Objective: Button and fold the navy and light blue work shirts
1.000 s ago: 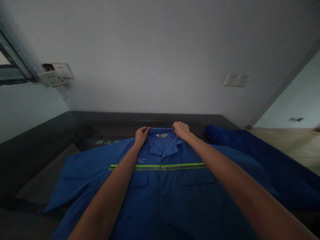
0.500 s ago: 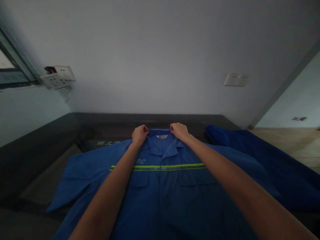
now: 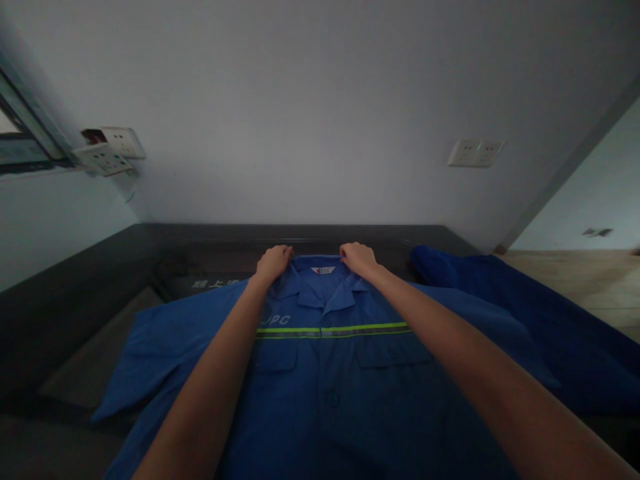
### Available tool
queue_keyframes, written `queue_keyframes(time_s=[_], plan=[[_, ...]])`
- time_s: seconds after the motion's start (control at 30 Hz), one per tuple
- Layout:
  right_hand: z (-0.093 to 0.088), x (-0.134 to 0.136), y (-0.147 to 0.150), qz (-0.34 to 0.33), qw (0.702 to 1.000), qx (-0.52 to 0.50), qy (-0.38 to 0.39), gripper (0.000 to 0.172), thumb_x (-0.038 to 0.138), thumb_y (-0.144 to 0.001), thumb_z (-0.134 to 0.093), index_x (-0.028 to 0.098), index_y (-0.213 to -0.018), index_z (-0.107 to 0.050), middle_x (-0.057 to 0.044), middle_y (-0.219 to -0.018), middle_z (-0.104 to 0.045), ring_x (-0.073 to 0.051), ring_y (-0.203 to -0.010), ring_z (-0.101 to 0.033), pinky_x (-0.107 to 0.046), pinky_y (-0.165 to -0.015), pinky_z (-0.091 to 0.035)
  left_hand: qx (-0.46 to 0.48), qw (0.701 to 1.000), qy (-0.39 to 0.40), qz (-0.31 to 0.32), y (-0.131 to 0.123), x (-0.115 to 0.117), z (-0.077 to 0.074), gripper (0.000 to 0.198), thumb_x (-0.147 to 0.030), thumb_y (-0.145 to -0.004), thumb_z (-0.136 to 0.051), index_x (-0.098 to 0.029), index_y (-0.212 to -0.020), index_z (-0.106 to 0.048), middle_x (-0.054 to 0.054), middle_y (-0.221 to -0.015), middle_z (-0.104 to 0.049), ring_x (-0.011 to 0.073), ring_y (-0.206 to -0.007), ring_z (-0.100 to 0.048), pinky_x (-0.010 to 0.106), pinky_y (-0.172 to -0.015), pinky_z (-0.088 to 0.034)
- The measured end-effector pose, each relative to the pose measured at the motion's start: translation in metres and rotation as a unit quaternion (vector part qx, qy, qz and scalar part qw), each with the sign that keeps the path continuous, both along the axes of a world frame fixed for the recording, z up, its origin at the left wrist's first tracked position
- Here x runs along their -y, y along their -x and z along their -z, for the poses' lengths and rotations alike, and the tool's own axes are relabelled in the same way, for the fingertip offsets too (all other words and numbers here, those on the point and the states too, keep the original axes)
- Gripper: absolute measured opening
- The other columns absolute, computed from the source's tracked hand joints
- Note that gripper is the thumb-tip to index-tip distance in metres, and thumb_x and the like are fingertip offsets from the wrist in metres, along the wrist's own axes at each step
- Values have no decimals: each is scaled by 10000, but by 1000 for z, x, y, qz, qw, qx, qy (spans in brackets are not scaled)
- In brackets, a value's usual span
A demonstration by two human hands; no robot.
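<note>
A blue short-sleeved work shirt [image 3: 305, 393] lies spread out, front up, with its collar toward the wall. A yellow-green and grey reflective band crosses its chest, with white letters above it, partly covered by my left forearm. My left hand [image 3: 273, 263] is closed at the left end of the collar, fingertips pinched at its edge. At the collar's right end, my right hand [image 3: 359, 259] pinches the fabric between thumb and fingers. A small white label [image 3: 323, 270] shows inside the neck between the hands.
A darker blue cloth [image 3: 493, 287] lies to the right, partly beside the shirt's sleeve. Under the shirt is a dark surface [image 3: 95, 360] with a raised dark edge [image 3: 300, 233] along the wall. Wall sockets [image 3: 476, 153] are at the right; more sockets [image 3: 113, 152] hang at the left corner.
My left hand has shifted slightly left along the collar edge, uncovering more of the chest letters. My right hand stays at its collar end. The view has tilted slightly.
</note>
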State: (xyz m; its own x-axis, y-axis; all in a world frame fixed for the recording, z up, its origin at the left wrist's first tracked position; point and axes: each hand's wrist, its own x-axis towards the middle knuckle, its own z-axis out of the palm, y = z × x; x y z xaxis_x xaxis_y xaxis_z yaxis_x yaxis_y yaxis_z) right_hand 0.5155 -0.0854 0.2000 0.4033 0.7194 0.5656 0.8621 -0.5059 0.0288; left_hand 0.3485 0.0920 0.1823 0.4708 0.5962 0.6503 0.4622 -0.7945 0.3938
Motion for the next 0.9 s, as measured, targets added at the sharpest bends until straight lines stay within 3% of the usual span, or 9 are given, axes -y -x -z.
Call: queue_keyframes(time_s=[0.1, 0.23, 0.4, 0.6, 0.8, 0.9], plan=[[1, 0, 0, -2, 1000, -4, 2, 178, 250, -858, -605, 235, -1011, -694, -112, -1079, -689, -255, -1014, -633, -327, -824, -461, 4, 1000, 11, -19, 7, -5, -5, 356, -471, -886, -477, -203, -903, -711, 113, -884, -716, 255, -885, -657, 315, -794, -469], [1, -2, 2, -4, 1000, -2, 4, 182, 233, -866, -587, 226, -1010, -696, -120, -1077, -691, -265, -1026, -633, -336, -830, -462, -53, 996, 26, -61, 5, 7, -3, 383, -550, -777, -593, -211, -929, -690, 127, -1005, -701, 290, -938, -647, 346, -773, -484], [1, -3, 2, 6, 1000, 9, 11, 184, 253, -867, -589, 225, -1019, -689, -112, -1081, -692, -259, -1019, -641, -328, -805, -475, -91, 991, 17, -95, -3, 20, 2, 246, -333, -754, -634, -212, -966, -670, 110, -1040, -696, 271, -971, -650, 329, -790, -496], [-1, 0, 9, 11, 999, 35, 18, 194, 195, -881, -545, 170, -1009, -688, -149, -1068, -690, -268, -1011, -637, -349, -809, -482, -69, 993, 1, -99, -2, 23, -1, 218, -299, -815, -546, -209, -955, -688, 119, -1024, -701, 294, -980, -657, 372, -805, -511], [-5, -24, 50, -89, 993, 79, -7, 251, 188, -880, -540, 163, -1108, -642, -135, -1143, -662, -268, -1205, -497, -366, -940, -432, -77, 989, -48, -115, -3, 31, -1, 278, -292, -880, -448, -212, -981, -694, 131, -1007, -707, 320, -962, -665, 423, -796, -518], [-4, -51, 66, -145, 989, 39, -11, 296, 174, -877, -528, 184, -1155, -629, -130, -1153, -661, -264, -1138, -560, -365, -886, -468, -88, 990, -50, -96, 1, 28, -3, 275, -296, -878, -459, -233, -1001, -697, 115, -1028, -707, 310, -978, -661, 412, -808, -517]])
